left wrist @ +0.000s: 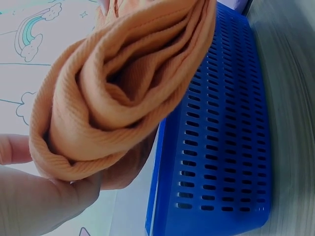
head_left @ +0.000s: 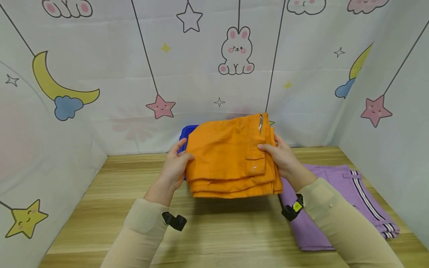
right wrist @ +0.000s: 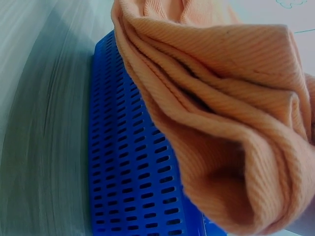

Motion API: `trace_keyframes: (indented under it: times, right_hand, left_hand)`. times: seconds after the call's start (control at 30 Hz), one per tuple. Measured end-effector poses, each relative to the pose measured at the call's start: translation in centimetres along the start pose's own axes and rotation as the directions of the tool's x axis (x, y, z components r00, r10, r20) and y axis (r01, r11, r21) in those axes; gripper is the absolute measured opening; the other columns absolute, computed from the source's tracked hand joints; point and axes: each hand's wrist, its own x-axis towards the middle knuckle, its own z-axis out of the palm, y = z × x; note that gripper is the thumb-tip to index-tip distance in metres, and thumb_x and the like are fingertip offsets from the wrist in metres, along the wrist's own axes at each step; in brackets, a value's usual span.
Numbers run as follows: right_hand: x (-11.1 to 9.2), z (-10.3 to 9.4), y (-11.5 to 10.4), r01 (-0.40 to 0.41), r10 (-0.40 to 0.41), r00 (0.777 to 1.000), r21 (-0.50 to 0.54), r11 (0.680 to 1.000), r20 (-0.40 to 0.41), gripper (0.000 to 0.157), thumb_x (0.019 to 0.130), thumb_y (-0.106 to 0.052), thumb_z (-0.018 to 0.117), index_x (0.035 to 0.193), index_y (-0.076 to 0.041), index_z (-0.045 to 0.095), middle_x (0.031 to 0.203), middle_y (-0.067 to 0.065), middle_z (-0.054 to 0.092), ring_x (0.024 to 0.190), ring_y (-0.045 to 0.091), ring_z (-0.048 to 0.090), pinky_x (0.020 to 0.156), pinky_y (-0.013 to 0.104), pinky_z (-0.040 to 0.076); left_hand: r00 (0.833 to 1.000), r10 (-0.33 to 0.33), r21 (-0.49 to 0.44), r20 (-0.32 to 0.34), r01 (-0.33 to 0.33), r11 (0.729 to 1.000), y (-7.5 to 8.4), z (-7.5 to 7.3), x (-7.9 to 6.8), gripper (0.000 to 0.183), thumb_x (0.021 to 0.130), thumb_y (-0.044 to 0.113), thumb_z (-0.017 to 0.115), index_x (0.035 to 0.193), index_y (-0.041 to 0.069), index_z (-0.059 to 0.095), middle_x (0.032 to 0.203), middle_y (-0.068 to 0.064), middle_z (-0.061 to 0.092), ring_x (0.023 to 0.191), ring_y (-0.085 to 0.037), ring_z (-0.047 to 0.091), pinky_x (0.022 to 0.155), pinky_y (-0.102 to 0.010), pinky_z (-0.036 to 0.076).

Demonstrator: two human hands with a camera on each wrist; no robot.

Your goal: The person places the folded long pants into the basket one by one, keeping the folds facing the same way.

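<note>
I see the folded orange garment (head_left: 222, 152) near the blue basket (left wrist: 256, 147), contents hidden; long axis nine-to-three o'clock, waistband (head_left: 254, 130) toward three. Left hand (head_left: 174, 165) and right hand (head_left: 281, 156) fingers pinch its ends.

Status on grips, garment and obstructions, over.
Left grip, right grip holding folded orange garment, raised above table. Blue basket behind, partly hidden. Nothing visibly blocking.

Beige sleeves (head_left: 348, 223), black wrist cameras (head_left: 179, 223) (one apparently yellow-labelled).
</note>
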Motion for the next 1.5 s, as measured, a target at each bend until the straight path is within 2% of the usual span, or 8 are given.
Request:
trace_keyframes:
  times: [0.37, 0.53, 0.87, 1.13, 1.33, 1.5]
  right_hand:
    - [0.9, -0.1, 0.0, -0.031, 0.030, 0.999, -0.035, 0.999, -0.043, 0.063, 0.092, -0.013, 0.059, 0.146, -0.018, 0.027, 0.117, 0.002, 0.053, 0.090, 0.010, 0.063, 0.078, 0.029, 0.055]
    - [1.4, -0.2, 0.1, -0.045, 0.042, 0.997, -0.049, 0.998, -0.062, 0.064, 0.091, -0.014, 0.059, 0.146, -0.017, 0.026, 0.116, 0.002, 0.052, 0.089, 0.009, 0.063, 0.077, 0.028, 0.055]
    - [1.9, -0.6, 0.0, -0.044, 0.042, 0.999, -0.078, 0.996, -0.031, 0.068, 0.092, -0.015, 0.058, 0.150, -0.021, 0.023, 0.118, 0.005, 0.053, 0.088, 0.010, 0.065, 0.077, 0.029, 0.056]
    - [2.4, -0.5, 0.1, -0.036, 0.034, 0.999, -0.073, 0.997, -0.024, 0.065, 0.092, -0.013, 0.058, 0.148, -0.019, 0.027, 0.111, 0.003, 0.055, 0.084, 0.010, 0.066, 0.075, 0.030, 0.056]
    - [2.8, -0.5, 0.0, -0.047, 0.044, 0.998, -0.097, 0.994, -0.038, 0.063, 0.092, -0.014, 0.058, 0.148, -0.019, 0.028, 0.113, 0.004, 0.054, 0.085, 0.010, 0.065, 0.075, 0.029, 0.056]
    - [3.1, -0.5, 0.0, -0.051, 0.047, 0.998, -0.106, 0.993, -0.039, 0.061, 0.092, -0.015, 0.058, 0.146, -0.013, 0.030, 0.114, 0.005, 0.054, 0.086, 0.010, 0.065, 0.076, 0.028, 0.056]
  left_hand:
    - [1.000, 0.006, -0.018, -0.003, -0.006, 1.000, 0.1, 0.0, 0.3, 0.071, 0.088, -0.008, 0.043, 0.151, 0.016, 0.021, 0.141, -0.019, 0.037, 0.122, -0.028, 0.043, 0.106, -0.042, 0.037]
    - [1.000, 0.005, -0.017, -0.013, -0.005, 1.000, 0.0, 0.0, 0.5, 0.071, 0.088, -0.008, 0.044, 0.150, 0.017, 0.021, 0.140, -0.019, 0.037, 0.121, -0.027, 0.043, 0.107, -0.042, 0.037]
    - [1.000, 0.004, -0.015, -0.016, -0.005, 1.000, -0.1, 0.0, 1.2, 0.069, 0.089, -0.007, 0.044, 0.150, 0.019, 0.023, 0.145, -0.018, 0.035, 0.125, -0.028, 0.042, 0.107, -0.042, 0.037]
    - [0.999, 0.002, -0.003, -0.036, -0.002, 1.000, -0.1, 0.0, 1.4, 0.069, 0.090, -0.007, 0.045, 0.150, 0.020, 0.024, 0.142, -0.017, 0.037, 0.121, -0.027, 0.044, 0.105, -0.041, 0.039]
    - [0.999, 0.002, -0.004, -0.037, -0.002, 1.000, 0.0, 0.0, 1.6, 0.068, 0.090, -0.006, 0.044, 0.150, 0.020, 0.024, 0.144, -0.018, 0.035, 0.125, -0.028, 0.042, 0.107, -0.041, 0.037]
    - [0.999, 0.009, -0.013, -0.042, -0.010, 1.000, 0.0, 0.0, 1.8, 0.068, 0.090, -0.007, 0.045, 0.150, 0.018, 0.025, 0.145, -0.018, 0.036, 0.125, -0.027, 0.042, 0.108, -0.041, 0.036]
